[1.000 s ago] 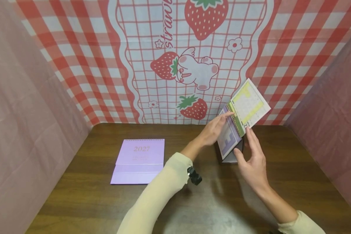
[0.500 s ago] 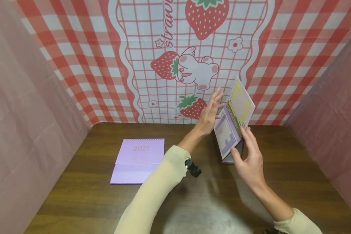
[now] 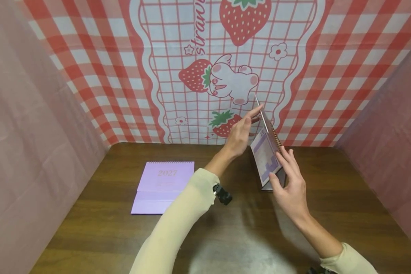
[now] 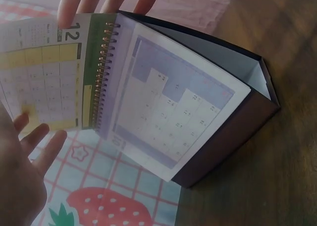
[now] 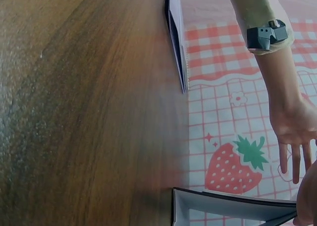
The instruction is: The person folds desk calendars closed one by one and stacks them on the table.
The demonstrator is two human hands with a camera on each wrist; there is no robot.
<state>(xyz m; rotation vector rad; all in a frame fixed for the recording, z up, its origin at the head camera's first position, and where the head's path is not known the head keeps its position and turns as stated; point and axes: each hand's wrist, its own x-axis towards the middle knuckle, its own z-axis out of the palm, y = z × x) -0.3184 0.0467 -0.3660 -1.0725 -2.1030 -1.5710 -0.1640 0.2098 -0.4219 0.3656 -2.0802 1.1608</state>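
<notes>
A spiral-bound desk calendar [image 3: 265, 160] stands tilted on its dark stand at the back right of the table. One sheet [image 4: 49, 82], marked 12 with yellow and green print, is raised above the spiral [image 4: 102, 67]; seen from the head it is nearly edge-on. Below it lies a purple-printed month page [image 4: 166, 97]. My left hand [image 3: 239, 135] touches the raised sheet with fingers extended. My right hand [image 3: 291, 186] rests at the calendar's near side, fingers extended by the spiral's end, one fingertip on the raised sheet in the left wrist view, thumb near the page's lower corner.
A purple 2027 desk calendar [image 3: 161, 186] stands at the left of the wooden table [image 3: 233, 236], partly behind my left sleeve [image 3: 181, 217]. Behind the table hangs a red-checked strawberry cloth [image 3: 116, 76]. Pinkish fabric walls [image 3: 37, 114] rise at both sides.
The raised sheet has swung left over the spiral, from facing me to nearly edge-on. My left hand has shifted left from the spiral onto that sheet. My right hand stays beside the calendar.
</notes>
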